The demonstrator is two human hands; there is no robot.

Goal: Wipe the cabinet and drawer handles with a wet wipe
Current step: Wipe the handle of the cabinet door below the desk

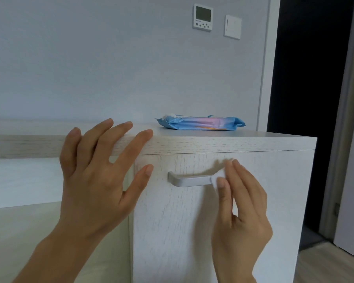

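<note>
Nearest to me, my right hand (239, 211) comes up from below with the wrist low. Its thumb and fingers are closed in a pinch on a small folded wet wipe (219, 176), pressing it against the right end of the drawer handle (190, 180). The wipe looks soft, limp and damp, likely to bunch or slip, so I judge a firm pinch with the pad wrapped over the bar works best. My left hand (96, 176) is level with it and further left, fingers straight and splayed, holding nothing. Its fingertips lie at the front edge of the cabinet top (213, 142), seemingly braced there, though I cannot confirm contact. The handle is 1 brushed metal bar, rigid and smooth, fixed across the pale wood-grain drawer front (192, 231). It should take sliding pressure well, and most of its length to the left is bare of the wipe. Further back, a blue wipes pack (200, 123) lies flat on the cabinet top with a sheet poking out. On the far wall are a thermostat (202, 16) and a light switch (232, 26).
</note>
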